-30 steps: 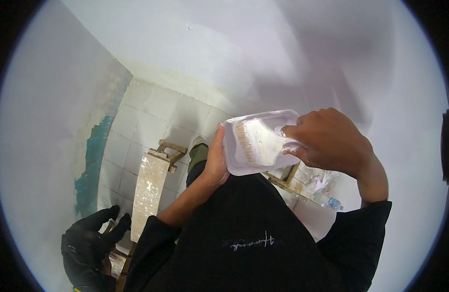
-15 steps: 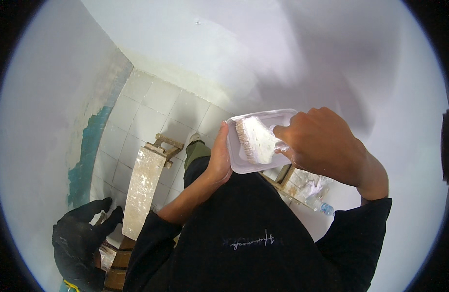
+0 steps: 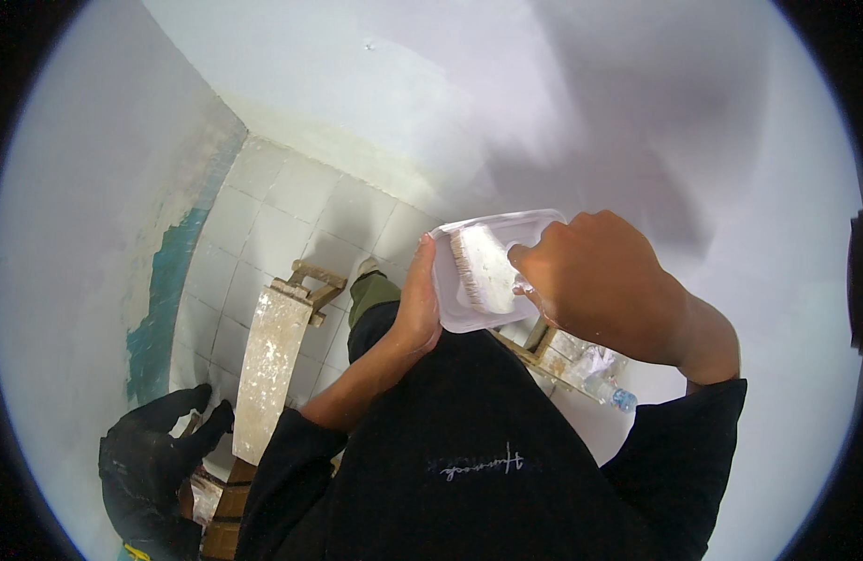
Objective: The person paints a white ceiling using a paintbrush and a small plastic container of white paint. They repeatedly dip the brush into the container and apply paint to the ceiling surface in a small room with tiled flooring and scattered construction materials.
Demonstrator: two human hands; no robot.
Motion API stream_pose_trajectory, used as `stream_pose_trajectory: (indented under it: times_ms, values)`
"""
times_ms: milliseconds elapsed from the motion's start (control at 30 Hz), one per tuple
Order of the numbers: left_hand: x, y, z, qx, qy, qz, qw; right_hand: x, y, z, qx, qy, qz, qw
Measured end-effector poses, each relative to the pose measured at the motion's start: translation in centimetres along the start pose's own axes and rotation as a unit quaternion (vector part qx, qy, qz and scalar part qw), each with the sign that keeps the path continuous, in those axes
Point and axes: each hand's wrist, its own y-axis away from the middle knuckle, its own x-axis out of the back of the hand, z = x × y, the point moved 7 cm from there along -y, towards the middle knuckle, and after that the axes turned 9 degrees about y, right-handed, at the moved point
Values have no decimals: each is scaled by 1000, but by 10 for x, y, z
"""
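Note:
My left hand (image 3: 418, 304) grips the left side of a white plastic tub (image 3: 462, 323), with its thumb up along the rim. The tub is held in front of my chest, and its inside is coated with pale paint. In my right hand (image 3: 604, 280) is a wide paintbrush (image 3: 488, 269), held by its handle, most of which the fingers hide. The brush head is covered in white paint and lies inside the tub, bristles toward my left hand. Whether the bristles press on the tub's bottom I cannot tell.
A paint-spattered wooden bench (image 3: 266, 374) stands to the left on the tiled floor (image 3: 263, 220). Another person (image 3: 155, 467) in dark clothes is at lower left. A plastic bottle (image 3: 611, 395) lies on a wooden surface at right. A pale wall (image 3: 506, 93) rises ahead.
The tub and both hands have shifted very slightly left in the picture. My right hand and the brush have moved a little toward the tub's left side; both holds are unchanged.

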Motion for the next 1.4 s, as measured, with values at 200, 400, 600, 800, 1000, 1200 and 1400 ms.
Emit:
stream_pose_trajectory:
  times_ms: [200, 400, 600, 800, 1000, 1200, 1400]
  values:
    - [-4, 2, 4, 2, -9, 13, 1000, -5, -2, 3, -16, -6, -33, 999]
    - [1, 1, 6, -10, -3, 3, 1000, 1, 16, 11, -70, 34, -20, 997]
    - [12, 1, 7, -15, -11, 13, 1000, 10, 46, 20, -117, 87, 31, 989]
    - [8, 4, 13, -22, -7, 11, 1000, -11, 60, 20, -119, 115, 32, 986]
    - [9, 7, 13, -24, -17, 17, 999, -14, 70, 17, -119, 94, 45, 987]
    - [7, 9, -1, -28, 8, 15, 999, -15, 86, 18, -150, 97, 63, 982]
    - [0, 11, -13, 5, 12, 22, 1000, -18, 91, 16, -157, 95, 79, 980]
